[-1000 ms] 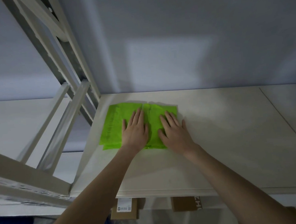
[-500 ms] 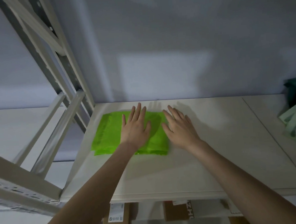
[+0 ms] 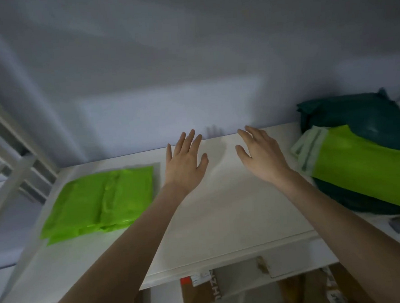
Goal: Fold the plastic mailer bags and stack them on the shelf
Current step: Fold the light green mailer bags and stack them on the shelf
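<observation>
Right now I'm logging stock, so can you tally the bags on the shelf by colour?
Bright green, folded stack at left: 1 stack; layers too blurred to count.
Bright green, unfolded bag at right: 1.
Dark green bag under it: 1.
Total: 3 visible items.
Both the left hand and right hand are bare and hold nothing.

Bright lime-green folded plastic mailer stack [image 3: 99,202] on off-white flat shelf board [image 3: 221,211]. Dark teal bulging plastic bag [image 3: 356,118] under another lime-green flat mailer with pale mint edge strip [image 3: 359,174]. Brown cardboard box below, red patch, perhaps black lettering [image 3: 200,289].
</observation>
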